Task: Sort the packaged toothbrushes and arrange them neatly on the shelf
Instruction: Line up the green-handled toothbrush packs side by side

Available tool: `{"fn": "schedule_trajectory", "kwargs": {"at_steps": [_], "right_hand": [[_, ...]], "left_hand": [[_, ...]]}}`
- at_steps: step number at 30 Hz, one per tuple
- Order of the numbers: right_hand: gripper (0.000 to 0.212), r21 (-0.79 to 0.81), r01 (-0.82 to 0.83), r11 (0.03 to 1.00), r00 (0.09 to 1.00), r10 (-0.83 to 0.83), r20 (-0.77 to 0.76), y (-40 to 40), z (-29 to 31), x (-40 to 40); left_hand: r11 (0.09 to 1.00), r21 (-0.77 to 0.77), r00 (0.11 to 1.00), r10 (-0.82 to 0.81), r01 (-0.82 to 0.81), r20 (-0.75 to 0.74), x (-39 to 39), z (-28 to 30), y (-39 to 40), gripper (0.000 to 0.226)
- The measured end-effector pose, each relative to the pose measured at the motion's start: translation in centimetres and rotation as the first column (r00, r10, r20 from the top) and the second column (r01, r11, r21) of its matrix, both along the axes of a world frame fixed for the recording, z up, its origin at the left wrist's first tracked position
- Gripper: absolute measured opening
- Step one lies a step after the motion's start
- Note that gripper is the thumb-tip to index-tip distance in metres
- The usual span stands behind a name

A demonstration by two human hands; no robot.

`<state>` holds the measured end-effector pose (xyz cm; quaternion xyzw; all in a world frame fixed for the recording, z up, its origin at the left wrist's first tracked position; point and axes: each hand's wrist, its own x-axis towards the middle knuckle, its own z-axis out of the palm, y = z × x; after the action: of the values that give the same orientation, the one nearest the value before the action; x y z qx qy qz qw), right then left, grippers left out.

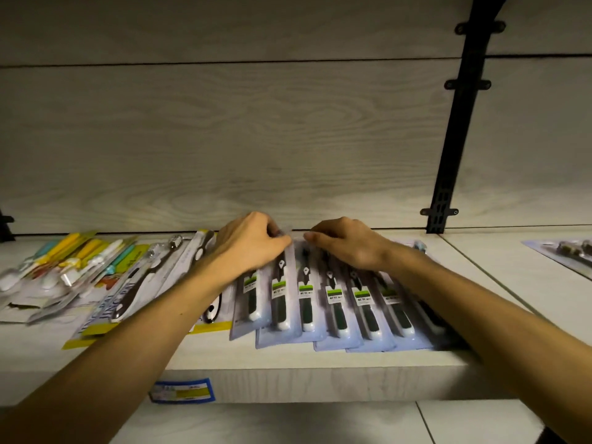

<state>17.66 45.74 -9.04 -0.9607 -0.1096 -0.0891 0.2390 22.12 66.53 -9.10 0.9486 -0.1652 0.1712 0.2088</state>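
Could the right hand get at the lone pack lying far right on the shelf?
Probably yes: the right hand is busy on the overlapped blue packs, but bare shelf lies between it and the lone pack.

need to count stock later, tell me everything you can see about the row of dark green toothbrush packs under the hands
The row of dark green toothbrush packs lies flat on the pale wood-look shelf, fanned and overlapping sideways. Each looks like a clear plastic blister on a bluish card, holding a dark green brush with a white handle end and a green label. The left hand and right hand pinch the far ends.
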Motion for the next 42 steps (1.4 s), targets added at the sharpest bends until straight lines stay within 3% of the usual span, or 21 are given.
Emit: {"fn": "schedule_trajectory", "kwargs": {"at_steps": [4,9,14,21,25,34,38,42], "right_hand": [[0.040,-0.038,-0.036,0.999,0.998,0.034,-0.043,-0.9,0.4,0.0],[0.031,-0.156,-0.070,0.985,0.997,0.063,-0.052,-1.0,0.2,-0.4],[0.031,-0.158,-0.077,0.984,0.997,0.072,-0.036,-1.3,0.3,-0.9],[0.035,-0.141,-0.039,0.989,0.998,0.033,-0.048,-1.0,0.3,-1.5],[0.049,-0.141,0.002,0.990,0.996,-0.014,-0.086,-0.9,0.7,-2.4],[0.055,-0.291,0.242,0.926,0.963,-0.265,-0.043,-4.2,0.6,-4.9],[0.053,-0.277,0.307,0.910,0.943,-0.331,-0.044,-5.7,0.2,-5.9],[0.052,-0.240,0.339,0.910,0.932,-0.360,-0.048,-6.1,0.0,-6.4]], "left_hand": [[0.988,0.153,0.998,-0.039,0.030,0.054,0.0,-0.8,-0.8,0.034],[0.978,0.210,0.992,-0.048,0.023,0.114,0.1,-0.9,-0.5,0.034],[0.975,0.215,0.992,-0.081,0.059,0.095,0.0,-1.5,-0.6,0.030],[0.980,0.178,0.988,-0.111,0.091,0.108,-1.0,-1.8,-1.6,0.036],[0.980,0.125,0.988,-0.156,0.156,-0.006,-1.5,-1.7,-1.8,0.043],[0.982,0.106,0.987,-0.153,0.158,-0.050,-1.7,-2.0,-2.0,0.025],[0.998,-0.006,0.995,-0.070,0.070,-0.068,-1.7,-2.2,-2.9,0.020],[0.982,-0.184,0.981,-0.061,0.027,-0.182,-1.8,-2.4,-4.2,0.034]]}}
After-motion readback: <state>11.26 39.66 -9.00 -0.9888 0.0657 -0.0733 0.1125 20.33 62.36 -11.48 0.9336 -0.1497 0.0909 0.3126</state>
